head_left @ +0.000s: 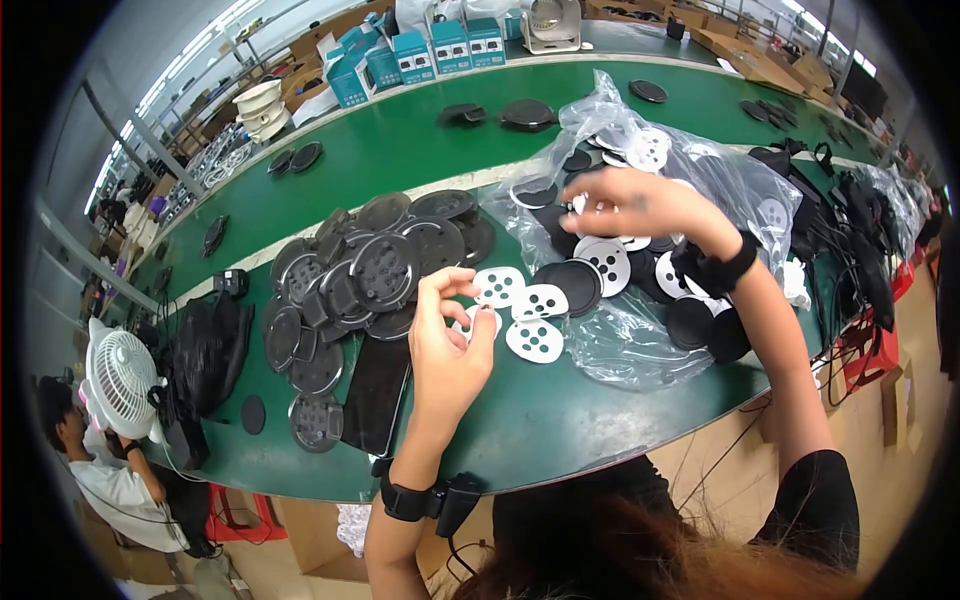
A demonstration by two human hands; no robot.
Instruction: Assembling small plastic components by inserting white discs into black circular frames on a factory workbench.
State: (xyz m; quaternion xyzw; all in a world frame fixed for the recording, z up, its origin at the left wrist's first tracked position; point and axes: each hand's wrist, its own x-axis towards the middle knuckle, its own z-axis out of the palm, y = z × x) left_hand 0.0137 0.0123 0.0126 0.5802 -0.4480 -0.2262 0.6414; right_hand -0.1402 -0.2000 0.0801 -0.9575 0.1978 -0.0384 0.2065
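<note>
The left hand (447, 345) pinches one white round sticker (478, 318) above the green table (560, 420). Three more white stickers (535, 340) lie beside it. The right hand (640, 205) reaches into the clear plastic bag (640, 350), fingers curled around a white disc (583, 206).

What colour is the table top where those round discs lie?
The table top is dark green; the head view shows it.

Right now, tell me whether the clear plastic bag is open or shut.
Open. The plastic bag lies spread on the green table, and the right hand reaches among its discs.
</note>
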